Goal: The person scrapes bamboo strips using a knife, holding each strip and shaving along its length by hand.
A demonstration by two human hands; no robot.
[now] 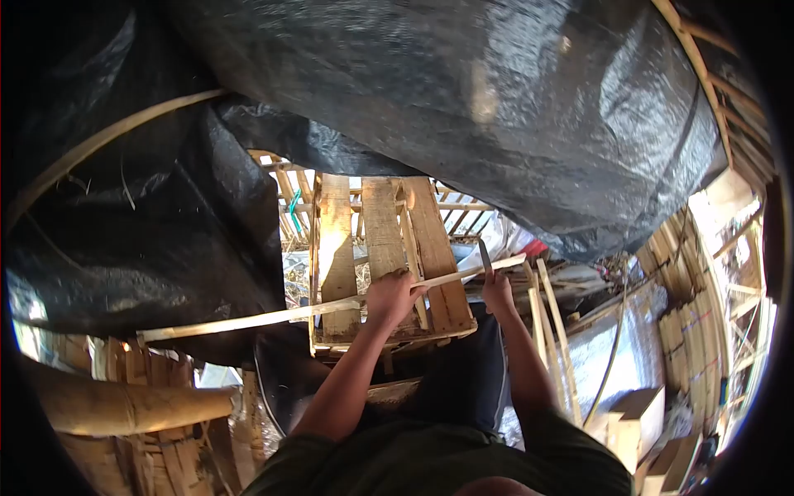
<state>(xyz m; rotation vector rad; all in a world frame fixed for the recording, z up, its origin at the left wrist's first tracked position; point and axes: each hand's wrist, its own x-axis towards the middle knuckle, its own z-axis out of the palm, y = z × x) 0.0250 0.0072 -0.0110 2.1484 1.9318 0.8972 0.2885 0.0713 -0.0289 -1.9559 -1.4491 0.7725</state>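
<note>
My left hand (390,296) is closed around a long, pale strip of split bamboo or wood (248,321). The strip runs from the far left, across the bench, and ends to the right near my other hand. In my right hand (497,291) is a knife (485,255), its blade pointing up and away from me beside the strip's right part. Under the strip stands a small slatted bench (380,219) made of several rough planks, close in front of my knees.
Black plastic sheeting (430,91) hangs low ahead and to the left. A thick bamboo pole (136,409) lies at lower left. Pale sticks (552,331) lean right of my arm. Wooden boxes (637,422) and stacked slats (695,351) stand further right.
</note>
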